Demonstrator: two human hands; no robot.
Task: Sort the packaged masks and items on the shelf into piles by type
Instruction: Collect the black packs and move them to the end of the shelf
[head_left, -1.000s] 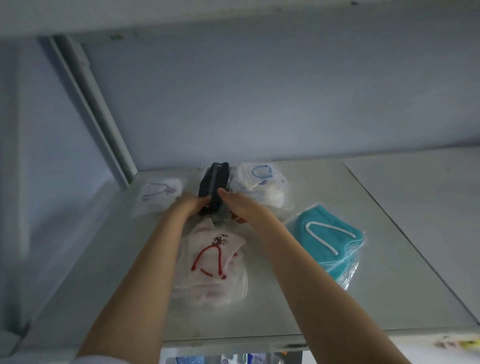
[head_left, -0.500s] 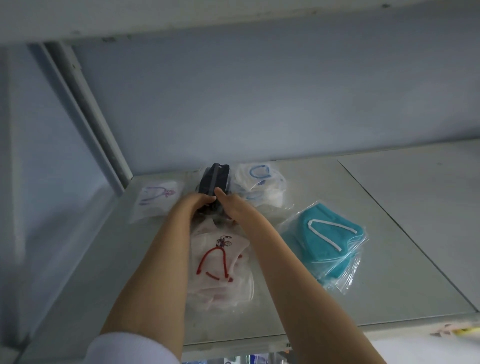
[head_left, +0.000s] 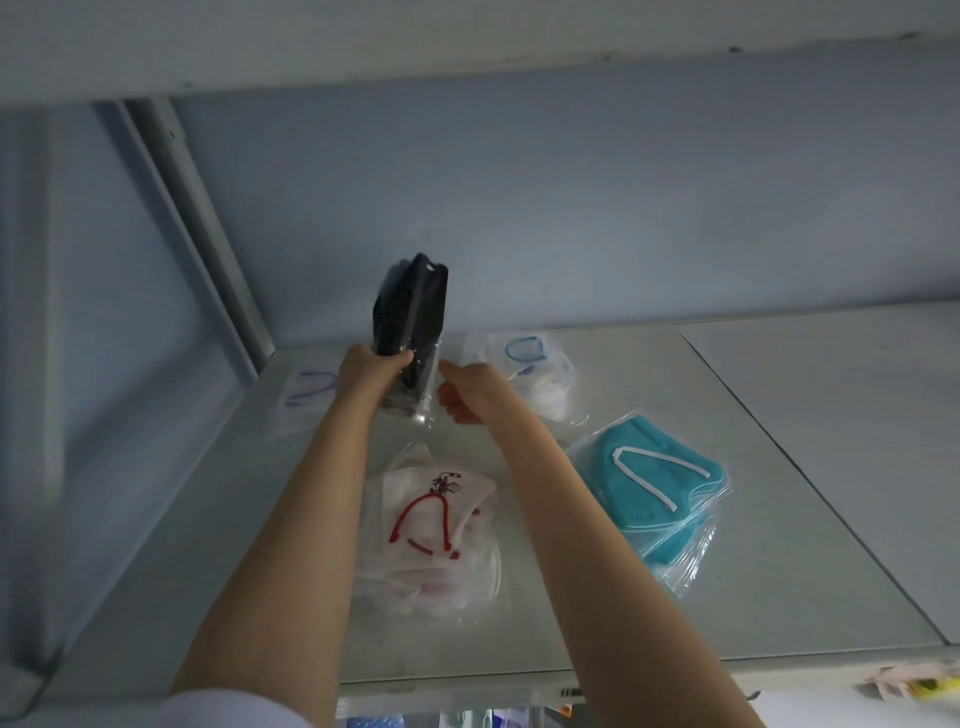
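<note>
The left hand (head_left: 371, 366) is gripping the black mask pack (head_left: 415, 306) near its lower end, fingers (head_left: 400, 359) clamped around it. The pack is rising upright above them, over the back of the shelf (head_left: 779, 519). The right hand (head_left: 467, 389) is hovering just right of those fingers with its own fingers curled. Whether they are pinching the pack's clear edge cannot be told. A red-strap mask pile (head_left: 436, 525) is lying nearer than the fingers, and a teal mask pile (head_left: 654, 488) is lying to their right.
</note>
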